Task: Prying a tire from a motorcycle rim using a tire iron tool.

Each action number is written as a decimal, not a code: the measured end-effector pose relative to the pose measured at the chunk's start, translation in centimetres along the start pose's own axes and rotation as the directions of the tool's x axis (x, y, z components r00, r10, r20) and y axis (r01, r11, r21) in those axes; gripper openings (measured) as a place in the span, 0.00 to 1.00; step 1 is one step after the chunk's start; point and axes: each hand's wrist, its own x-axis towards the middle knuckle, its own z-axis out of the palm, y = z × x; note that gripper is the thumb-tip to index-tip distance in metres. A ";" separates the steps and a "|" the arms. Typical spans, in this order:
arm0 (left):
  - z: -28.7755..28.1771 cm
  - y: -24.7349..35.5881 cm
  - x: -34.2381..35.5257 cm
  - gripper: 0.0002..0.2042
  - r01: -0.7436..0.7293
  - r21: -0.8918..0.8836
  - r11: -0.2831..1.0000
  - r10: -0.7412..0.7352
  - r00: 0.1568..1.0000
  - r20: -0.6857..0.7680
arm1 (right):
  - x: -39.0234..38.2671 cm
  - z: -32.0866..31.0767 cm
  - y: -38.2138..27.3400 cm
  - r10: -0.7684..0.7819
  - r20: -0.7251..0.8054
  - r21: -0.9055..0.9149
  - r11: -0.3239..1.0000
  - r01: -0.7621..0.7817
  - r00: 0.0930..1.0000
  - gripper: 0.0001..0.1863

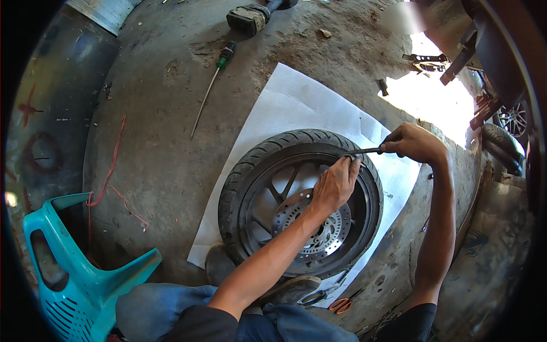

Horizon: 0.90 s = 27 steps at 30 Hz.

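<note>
A motorcycle wheel with a black tyre [231, 199] lies flat in front of me. A drilled brake disc [283, 221] shows at its hub. My right hand [415, 142] is closed around the end of a dark tyre lever [363, 151], held nearly level. The lever's tip meets the wheel where tyre and rim join, at the far right side. Right beside that tip is my left hand [336, 183], its fingers bent and bunched at the rim edge. Whatever those fingertips pinch is hidden. My left forearm crosses over the wheel and covers part of the disc.
Under the wheel is a white sheet [296, 97]. A green-handled screwdriver [208, 91] and a mallet-like tool [249, 20] lie beyond. Near my shoes are pliers [316, 296] and orange-handled scissors [341, 306]. A teal plastic chair [111, 282] stands left; another wheel [501, 145] is far right.
</note>
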 end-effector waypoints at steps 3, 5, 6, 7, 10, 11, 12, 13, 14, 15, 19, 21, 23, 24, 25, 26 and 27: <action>-0.1 -0.2 -0.5 0.22 0.000 0.007 1.000 0.001 1.000 -0.011 | -0.1 0.4 -0.3 -0.039 -0.024 0.003 0.999 0.039 0.999 0.18; -0.1 -0.2 -0.5 0.22 0.005 0.013 1.000 -0.005 1.000 -0.007 | -0.1 0.5 -0.1 -0.052 -0.023 -0.011 0.999 0.052 0.998 0.18; -0.1 -0.1 -0.5 0.21 0.007 0.027 1.000 -0.007 1.000 0.000 | 0.1 0.5 0.3 -0.081 -0.022 0.001 0.997 0.081 0.996 0.19; 0.0 -0.1 -0.5 0.21 0.008 0.041 0.999 -0.009 1.000 0.007 | 0.2 0.3 0.5 -0.083 -0.017 -0.003 0.997 0.083 0.996 0.19; 0.0 -0.1 -0.7 0.22 -0.024 0.008 1.000 0.024 0.999 -0.042 | 0.3 -0.6 1.1 -0.065 -0.006 0.022 0.998 0.065 0.998 0.18; 0.1 -0.1 -0.5 0.22 -0.024 0.004 1.000 0.024 0.999 -0.044 | 0.2 -1.3 1.9 -0.063 0.000 0.038 0.997 0.063 0.998 0.17; 0.1 -0.1 -0.4 0.22 -0.029 0.001 1.000 0.029 0.998 -0.052 | 0.3 -1.7 2.6 -0.063 0.009 0.055 0.996 0.063 0.998 0.17; 0.1 -0.1 -0.4 0.23 -0.035 -0.003 0.999 0.035 0.998 -0.059 | 0.3 -2.1 3.3 -0.063 0.011 0.052 0.997 0.062 0.998 0.17; 0.0 -0.1 -0.3 0.23 -0.035 -0.006 0.999 0.034 0.998 -0.061 | 0.2 -2.5 3.9 -0.060 0.023 0.080 0.995 0.058 0.998 0.17; 0.0 -0.2 -0.2 0.24 0.009 -0.018 1.000 -0.009 1.000 -0.030 | 0.0 -2.8 4.1 -0.053 0.033 0.107 0.993 0.049 0.998 0.17; -0.5 -0.6 0.1 0.26 0.066 -0.007 0.998 -0.066 0.997 -0.032 | 1.0 -1.8 1.8 -0.039 0.045 -0.022 0.999 0.040 0.998 0.18; -0.6 -0.3 0.4 0.28 0.096 -0.021 0.995 -0.096 0.995 -0.028 | 2.1 -1.2 1.1 -0.020 0.070 -0.068 0.997 0.025 0.997 0.19; -0.8 0.4 0.7 0.30 0.173 -0.002 0.985 -0.172 0.982 0.082 | 2.9 -1.1 1.1 -0.084 0.082 -0.029 0.996 0.086 0.993 0.16; -0.4 -0.2 0.8 0.32 0.181 0.003 0.983 -0.181 0.982 0.046 | 3.2 -1.8 0.3 -0.015 0.110 -0.050 0.999 0.020 0.994 0.16; -0.5 0.2 1.1 0.32 0.181 0.002 0.983 -0.181 0.982 0.053 | 3.6 -2.4 -0.4 0.057 0.141 -0.069 0.997 -0.047 0.988 0.16; -0.8 0.4 1.4 0.31 0.201 -0.029 0.979 -0.198 0.977 0.079 | 4.0 -3.2 -0.5 0.045 0.180 -0.067 0.997 -0.034 0.983 0.16; -1.0 0.3 1.5 0.30 0.230 -0.048 0.972 -0.224 0.969 0.103 | 5.4 -3.0 -0.1 0.055 0.199 -0.065 0.997 -0.043 0.978 0.15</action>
